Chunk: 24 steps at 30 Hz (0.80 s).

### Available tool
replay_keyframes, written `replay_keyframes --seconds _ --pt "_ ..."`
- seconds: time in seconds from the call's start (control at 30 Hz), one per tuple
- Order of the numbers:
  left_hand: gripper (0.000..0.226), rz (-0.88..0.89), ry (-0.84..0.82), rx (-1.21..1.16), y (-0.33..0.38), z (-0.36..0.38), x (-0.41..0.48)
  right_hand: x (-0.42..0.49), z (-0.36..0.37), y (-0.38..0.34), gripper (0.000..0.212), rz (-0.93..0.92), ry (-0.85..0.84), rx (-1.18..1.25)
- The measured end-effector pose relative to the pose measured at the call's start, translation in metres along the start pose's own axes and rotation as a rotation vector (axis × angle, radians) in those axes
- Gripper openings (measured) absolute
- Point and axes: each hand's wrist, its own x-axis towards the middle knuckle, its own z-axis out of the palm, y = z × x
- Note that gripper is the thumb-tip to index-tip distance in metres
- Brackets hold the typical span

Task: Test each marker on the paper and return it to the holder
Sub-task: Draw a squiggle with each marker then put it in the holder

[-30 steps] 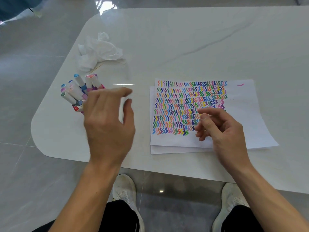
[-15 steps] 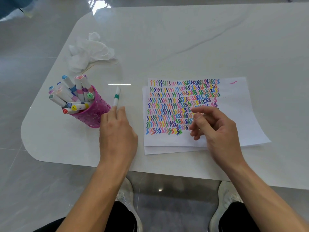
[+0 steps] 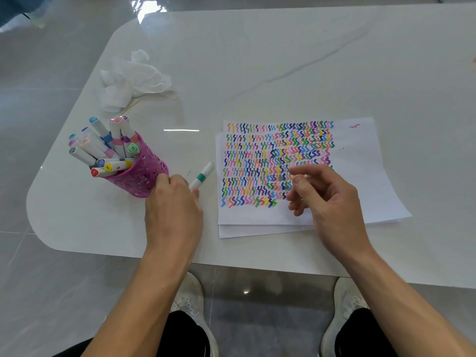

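Left hand (image 3: 173, 202) just beside pink holder (image 3: 144, 176), fingers curled round near end of green-banded marker (image 3: 202, 176). Right hand (image 3: 331, 199) over scribbled paper (image 3: 360, 173), fingers loosely curled, holding nothing.

Indoor room of domestic or small-office kind; exact use not determinable. Glossy white table (image 3: 283, 60) with grey marble-style veining and a rounded corner at 9 o'clock, of dining or meeting type. Polished grey floor tiles (image 3: 38, 73) with thin grout lines, seen at 9 and 6 o'clock. Bright glare (image 3: 148, 10) on the floor at 11 o'clock, consistent with daylight. Casual stationery only: pink mesh holder (image 3: 144, 176) of markers at 9 o'clock, stacked paper (image 3: 360, 176) at centre, crumpled tissue (image 3: 131, 78) at 10 o'clock.
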Motion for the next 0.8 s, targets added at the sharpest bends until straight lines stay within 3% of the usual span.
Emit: replay_keyframes --seconds 0.5,0.6,0.8 --pt "0.01 0.176 0.112 -0.297 0.017 -0.005 -0.015 -0.001 0.003 -0.006 0.009 -0.008 -0.093 -0.061" --pt "0.009 0.175 0.025 -0.448 0.022 -0.003 -0.018 -0.003 0.007 -0.008 0.011 -0.014 -0.142 -0.09" --pt "0.01 0.214 -0.311 -0.761 0.038 0.004 -0.035 -0.005 0.012 -0.011 0.036 -0.019 -0.181 -0.203"
